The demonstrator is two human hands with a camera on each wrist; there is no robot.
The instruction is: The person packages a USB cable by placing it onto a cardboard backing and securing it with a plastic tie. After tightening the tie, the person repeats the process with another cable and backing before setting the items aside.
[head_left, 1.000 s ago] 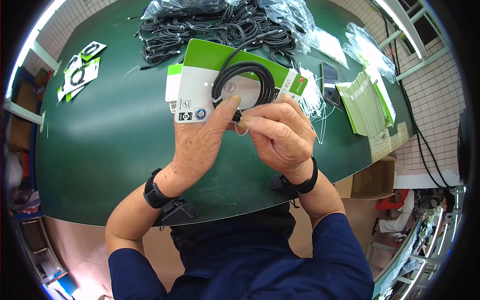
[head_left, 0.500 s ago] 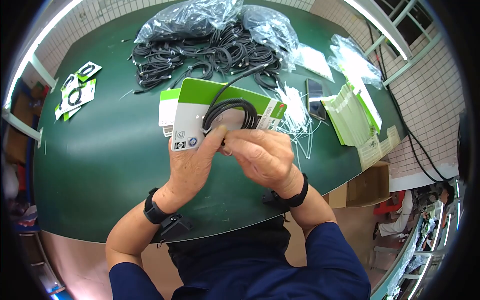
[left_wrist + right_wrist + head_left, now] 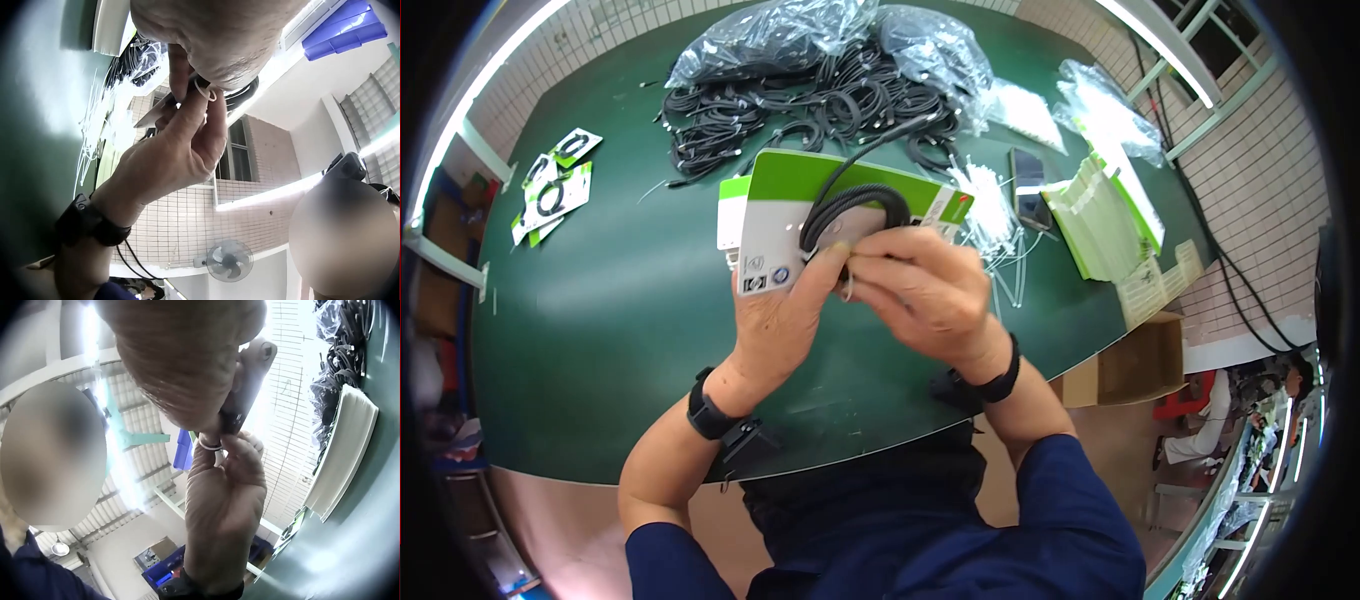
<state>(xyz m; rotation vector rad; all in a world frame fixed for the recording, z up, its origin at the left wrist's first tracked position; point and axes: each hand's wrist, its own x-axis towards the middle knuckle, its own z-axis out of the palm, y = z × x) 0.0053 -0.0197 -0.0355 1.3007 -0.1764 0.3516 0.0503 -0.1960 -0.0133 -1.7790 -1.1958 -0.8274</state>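
Observation:
My left hand (image 3: 775, 325) holds a green and white packaging card (image 3: 770, 235) by its lower edge, thumb on the front face. Against the card lies a coiled black braided cable (image 3: 890, 205), one end running up past the card's top. At the bottom of the coil, my right hand (image 3: 930, 295) pinches a white cable tie (image 3: 848, 290) between thumb and fingers. Both wrist views show the tie as a loop (image 3: 204, 91) where the fingertips of the two hands meet. The cable's plug ends are mostly hidden by the fingers.
Behind the card are a stack of cards (image 3: 731, 215), a heap of black cables (image 3: 710, 130) and plastic bags (image 3: 775, 40). To the right lie loose white cable ties (image 3: 992, 215), a phone (image 3: 1029, 190) and fanned cards (image 3: 1095, 225). Carded cables (image 3: 550, 198) lie at left.
Over the last second the view has shifted, so the table's contents sit lower in it. The right hand's fingers have closed in over the tie by the left thumb, covering the plug ends.

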